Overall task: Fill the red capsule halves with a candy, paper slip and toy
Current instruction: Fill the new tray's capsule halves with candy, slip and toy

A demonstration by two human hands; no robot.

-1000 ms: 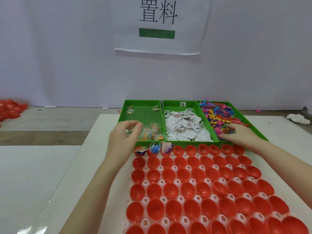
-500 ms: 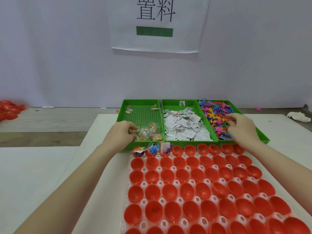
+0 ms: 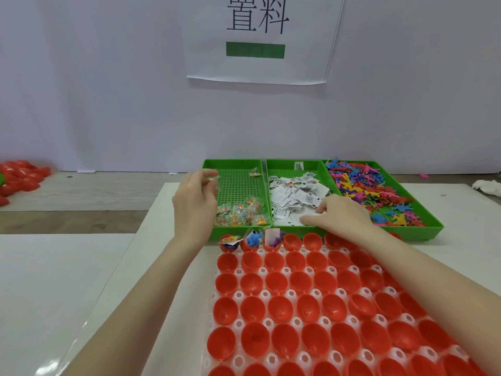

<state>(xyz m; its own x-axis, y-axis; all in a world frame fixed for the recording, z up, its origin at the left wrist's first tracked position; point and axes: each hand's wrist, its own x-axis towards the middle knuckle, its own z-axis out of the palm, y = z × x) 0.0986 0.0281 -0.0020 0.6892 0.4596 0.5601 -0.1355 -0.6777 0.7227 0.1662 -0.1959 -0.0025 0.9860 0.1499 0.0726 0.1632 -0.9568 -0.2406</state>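
Several empty red capsule halves [image 3: 306, 308] sit in a white holder grid [image 3: 238, 294]. Three halves in the back row's left end [image 3: 253, 240] hold candy, slips and toys. Behind them stand three green trays: candies [image 3: 241, 214] in the left one, paper slips [image 3: 292, 196] in the middle one, colourful toys [image 3: 366, 185] in the right one. My left hand [image 3: 195, 202] is raised over the left tray's near-left corner, its fingertips pinching a clear-wrapped candy. My right hand [image 3: 339, 215] lies on the front of the slip pile, thumb and fingers closing on a white slip.
A heap of loose red capsule halves [image 3: 19, 177] lies far left on the wooden bench. A white crumpled cloth [image 3: 488, 187] sits at the right edge. A paper sign [image 3: 257, 36] hangs on the white wall behind the trays.
My left hand has lifted off the candy pile with a candy. My right hand has moved left from the toy tray to the paper slips.
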